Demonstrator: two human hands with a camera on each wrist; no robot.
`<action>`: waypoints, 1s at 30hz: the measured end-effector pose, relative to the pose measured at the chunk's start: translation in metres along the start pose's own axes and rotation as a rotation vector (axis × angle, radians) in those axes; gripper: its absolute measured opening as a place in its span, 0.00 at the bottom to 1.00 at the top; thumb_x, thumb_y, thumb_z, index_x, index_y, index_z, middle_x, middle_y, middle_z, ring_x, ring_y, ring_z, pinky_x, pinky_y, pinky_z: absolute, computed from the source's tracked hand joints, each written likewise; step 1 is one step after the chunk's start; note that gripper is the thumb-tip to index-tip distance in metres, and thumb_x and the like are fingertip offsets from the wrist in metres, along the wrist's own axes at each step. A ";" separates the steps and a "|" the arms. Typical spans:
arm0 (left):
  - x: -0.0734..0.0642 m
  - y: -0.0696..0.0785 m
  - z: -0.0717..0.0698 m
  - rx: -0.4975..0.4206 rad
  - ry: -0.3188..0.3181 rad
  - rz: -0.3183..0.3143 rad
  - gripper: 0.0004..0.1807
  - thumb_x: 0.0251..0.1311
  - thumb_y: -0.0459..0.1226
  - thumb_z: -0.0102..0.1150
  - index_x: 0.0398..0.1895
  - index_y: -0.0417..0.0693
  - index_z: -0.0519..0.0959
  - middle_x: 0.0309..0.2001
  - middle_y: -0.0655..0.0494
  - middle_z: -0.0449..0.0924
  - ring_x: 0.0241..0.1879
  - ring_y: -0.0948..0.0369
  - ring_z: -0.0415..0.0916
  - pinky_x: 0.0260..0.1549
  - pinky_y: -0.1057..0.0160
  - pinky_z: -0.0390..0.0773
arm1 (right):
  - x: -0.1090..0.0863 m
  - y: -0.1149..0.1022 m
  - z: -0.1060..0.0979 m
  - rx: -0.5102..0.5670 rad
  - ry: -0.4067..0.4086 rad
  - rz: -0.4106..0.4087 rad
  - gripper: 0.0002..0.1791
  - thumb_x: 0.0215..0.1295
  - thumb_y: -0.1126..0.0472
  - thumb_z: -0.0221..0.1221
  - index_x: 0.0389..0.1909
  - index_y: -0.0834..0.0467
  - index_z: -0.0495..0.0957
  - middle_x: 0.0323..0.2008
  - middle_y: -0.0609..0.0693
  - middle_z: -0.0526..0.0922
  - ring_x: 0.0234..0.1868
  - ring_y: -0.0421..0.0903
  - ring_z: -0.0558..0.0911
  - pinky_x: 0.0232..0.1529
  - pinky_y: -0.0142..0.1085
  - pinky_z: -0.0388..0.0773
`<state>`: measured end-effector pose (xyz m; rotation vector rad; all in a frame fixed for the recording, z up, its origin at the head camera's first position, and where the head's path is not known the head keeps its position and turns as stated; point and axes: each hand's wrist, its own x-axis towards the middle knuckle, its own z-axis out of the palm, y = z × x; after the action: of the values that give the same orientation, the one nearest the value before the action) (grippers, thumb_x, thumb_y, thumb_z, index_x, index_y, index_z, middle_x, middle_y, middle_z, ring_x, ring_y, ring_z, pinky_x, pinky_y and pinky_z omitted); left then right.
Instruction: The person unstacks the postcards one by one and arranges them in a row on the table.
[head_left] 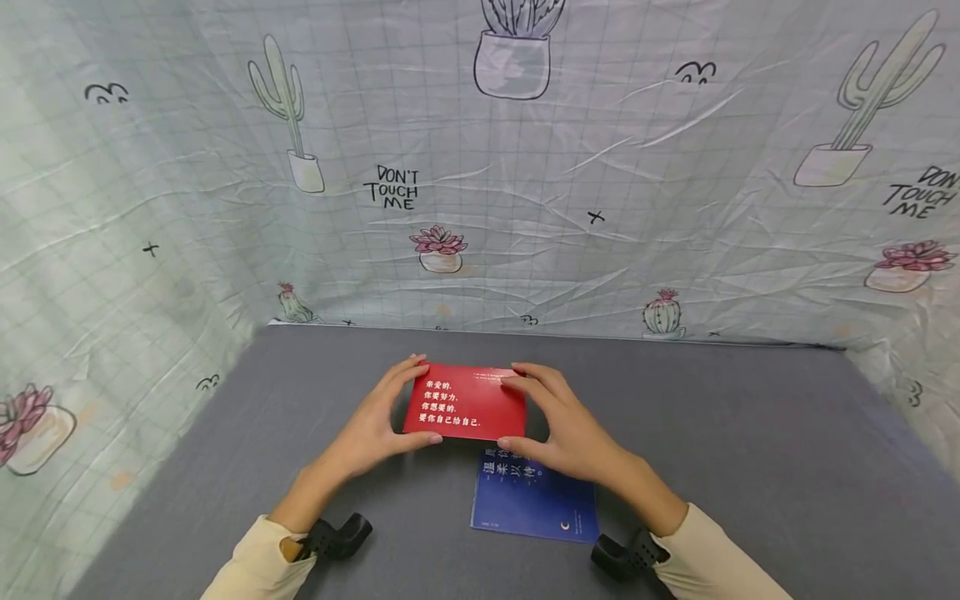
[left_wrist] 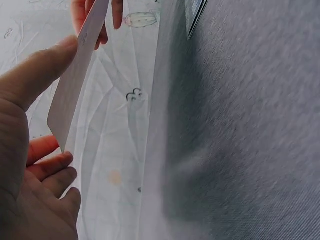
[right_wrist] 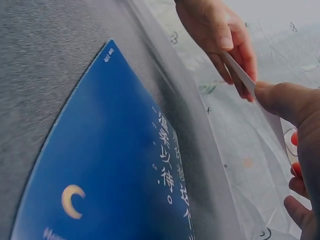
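Card (head_left: 465, 406), red with white print, pale behind, is held tilted above the grey table (head_left: 720, 433); left hand (head_left: 369, 423) pinches its left end, thumb at the lower edge, fingers at the upper; right hand (head_left: 567, 423) pinches the right end likewise; a blue card (head_left: 534, 507) with a moon (right_wrist: 66, 202) lies on the table, partly hidden; cloth (head_left: 517, 250) with printed cacti hangs beyond.

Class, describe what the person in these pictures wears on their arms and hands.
The left sleeve and right sleeve are plain cream fabric, ending short of the hands. A bulky black device sits at each wrist: left device, right device. The left hand and right hand wear no gloves.
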<state>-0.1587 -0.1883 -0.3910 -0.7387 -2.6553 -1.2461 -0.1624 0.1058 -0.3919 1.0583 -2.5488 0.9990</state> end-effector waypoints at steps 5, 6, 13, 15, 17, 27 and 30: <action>0.002 -0.002 -0.007 0.000 0.011 -0.033 0.46 0.44 0.42 0.75 0.68 0.45 0.63 0.71 0.48 0.53 0.67 0.48 0.53 0.54 0.38 0.68 | 0.010 0.001 0.007 0.033 -0.024 0.028 0.40 0.54 0.45 0.67 0.67 0.52 0.66 0.69 0.51 0.59 0.67 0.46 0.57 0.52 0.44 0.77; 0.002 -0.002 -0.008 0.002 0.011 -0.041 0.46 0.44 0.42 0.76 0.68 0.45 0.63 0.72 0.48 0.53 0.67 0.48 0.53 0.54 0.38 0.68 | 0.011 0.002 0.009 0.042 -0.026 0.031 0.40 0.55 0.45 0.67 0.67 0.52 0.66 0.69 0.51 0.59 0.68 0.46 0.57 0.52 0.44 0.77; 0.005 -0.012 -0.014 0.015 -0.006 -0.104 0.47 0.44 0.42 0.75 0.68 0.44 0.62 0.72 0.47 0.52 0.67 0.48 0.52 0.53 0.39 0.70 | 0.024 0.002 0.019 0.052 -0.017 0.050 0.40 0.54 0.45 0.68 0.66 0.53 0.67 0.68 0.52 0.61 0.67 0.46 0.58 0.54 0.45 0.75; 0.006 -0.016 -0.017 0.011 -0.011 -0.119 0.47 0.44 0.42 0.75 0.69 0.44 0.61 0.72 0.47 0.52 0.67 0.48 0.52 0.53 0.39 0.70 | 0.029 0.003 0.022 0.048 -0.021 0.056 0.39 0.53 0.45 0.68 0.66 0.54 0.68 0.68 0.53 0.62 0.67 0.46 0.58 0.55 0.45 0.74; 0.007 -0.021 -0.020 0.007 -0.013 -0.131 0.48 0.44 0.42 0.75 0.69 0.44 0.61 0.72 0.48 0.52 0.67 0.49 0.52 0.54 0.39 0.68 | 0.034 0.003 0.024 0.042 -0.029 0.067 0.39 0.54 0.45 0.68 0.66 0.54 0.68 0.68 0.53 0.62 0.67 0.46 0.58 0.55 0.45 0.74; 0.014 -0.044 -0.029 0.024 -0.019 -0.150 0.48 0.44 0.44 0.75 0.69 0.46 0.61 0.72 0.49 0.53 0.67 0.49 0.53 0.56 0.39 0.65 | 0.053 0.008 0.041 0.024 -0.059 0.088 0.39 0.54 0.44 0.67 0.65 0.54 0.68 0.68 0.54 0.61 0.67 0.48 0.58 0.57 0.46 0.72; 0.016 -0.051 -0.032 0.041 -0.023 -0.153 0.48 0.44 0.45 0.75 0.69 0.45 0.61 0.71 0.48 0.54 0.67 0.49 0.53 0.58 0.38 0.63 | 0.060 0.009 0.044 0.026 -0.064 0.090 0.39 0.54 0.44 0.67 0.65 0.55 0.69 0.68 0.54 0.62 0.67 0.48 0.58 0.59 0.47 0.70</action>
<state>-0.1999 -0.2340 -0.4002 -0.5566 -2.7929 -1.2193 -0.2088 0.0480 -0.4042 1.0061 -2.6635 1.0397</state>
